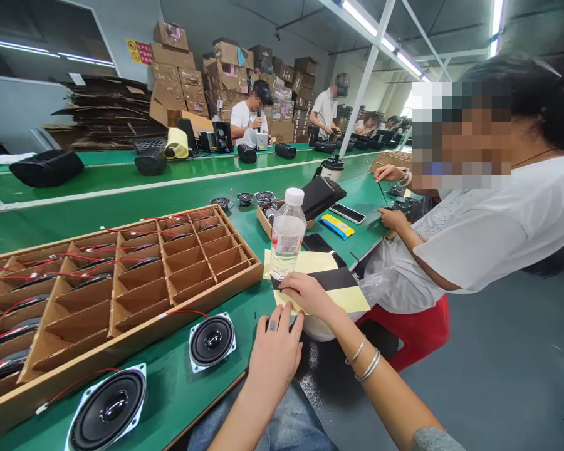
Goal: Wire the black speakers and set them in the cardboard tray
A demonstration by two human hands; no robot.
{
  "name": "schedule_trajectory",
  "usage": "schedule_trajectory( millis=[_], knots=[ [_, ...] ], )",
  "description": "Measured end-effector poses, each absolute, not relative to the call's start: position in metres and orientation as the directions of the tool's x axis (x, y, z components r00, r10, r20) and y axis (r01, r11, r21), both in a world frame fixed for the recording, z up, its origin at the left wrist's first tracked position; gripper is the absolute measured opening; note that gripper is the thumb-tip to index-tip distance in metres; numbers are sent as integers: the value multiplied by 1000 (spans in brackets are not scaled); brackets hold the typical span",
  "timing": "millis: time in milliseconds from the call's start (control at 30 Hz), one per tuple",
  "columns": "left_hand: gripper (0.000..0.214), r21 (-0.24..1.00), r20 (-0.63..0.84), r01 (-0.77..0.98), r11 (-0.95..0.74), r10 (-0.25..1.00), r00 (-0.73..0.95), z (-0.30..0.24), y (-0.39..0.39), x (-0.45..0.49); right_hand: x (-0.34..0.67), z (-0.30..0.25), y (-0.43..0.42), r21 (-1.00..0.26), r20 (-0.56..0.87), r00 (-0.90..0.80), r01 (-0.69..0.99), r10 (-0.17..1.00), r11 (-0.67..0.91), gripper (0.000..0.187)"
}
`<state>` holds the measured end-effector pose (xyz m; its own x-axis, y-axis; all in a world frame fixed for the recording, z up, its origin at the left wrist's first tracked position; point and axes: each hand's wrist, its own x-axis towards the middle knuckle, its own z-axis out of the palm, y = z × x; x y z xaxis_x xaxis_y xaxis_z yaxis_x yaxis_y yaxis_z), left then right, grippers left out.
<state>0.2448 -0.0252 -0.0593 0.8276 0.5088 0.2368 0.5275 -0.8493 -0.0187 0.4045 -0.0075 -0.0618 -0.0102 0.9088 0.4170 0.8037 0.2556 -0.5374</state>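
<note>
A yellow paper sheet [352, 299] with a wide black strip [333, 279] across it lies at the table's edge. My right hand [310, 294] is on the sheet, fingers bent and drawn together at the left end of the black strip; whatever is between the fingertips is hidden. At the sheet's near edge, my left hand [277, 347] has its fingers apart, tips touching the paper beside my right hand. Just behind the hands stands a clear bottle [287, 235] with a white cap. Left of my left hand, a square-framed speaker [212, 341] lies face up.
A divided cardboard tray [244, 266] with several wired speakers spans the left. Another speaker [108, 410] lies in front of it. A phone [348, 213], a yellow-blue packet [337, 227] and a lidded cup [332, 168] are farther back. A co-worker [489, 232] sits at right.
</note>
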Motion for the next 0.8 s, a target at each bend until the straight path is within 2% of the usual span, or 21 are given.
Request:
schedule_trajectory(
  millis=[233,467,567,667,800],
  knots=[
    [48,-29,262,547,-837,521,812,-63,-26,245,398,-64,-10,-567,429,55,793,902,222,15],
    [48,-36,364,587,-809,536,762,-70,-24,247,394,-64,-11,-634,481,116,731,869,253,14],
    [49,-17,409,587,-810,530,743,-76,-21,248,394,-62,-19,-691,525,228,676,820,255,14],
    [53,8,422,589,-808,537,731,-80,-18,249,406,-65,-35,-788,543,492,579,681,210,9],
    [57,26,395,610,-792,568,722,-79,-20,251,460,-68,-76,-906,420,837,366,351,212,14]
  ],
)
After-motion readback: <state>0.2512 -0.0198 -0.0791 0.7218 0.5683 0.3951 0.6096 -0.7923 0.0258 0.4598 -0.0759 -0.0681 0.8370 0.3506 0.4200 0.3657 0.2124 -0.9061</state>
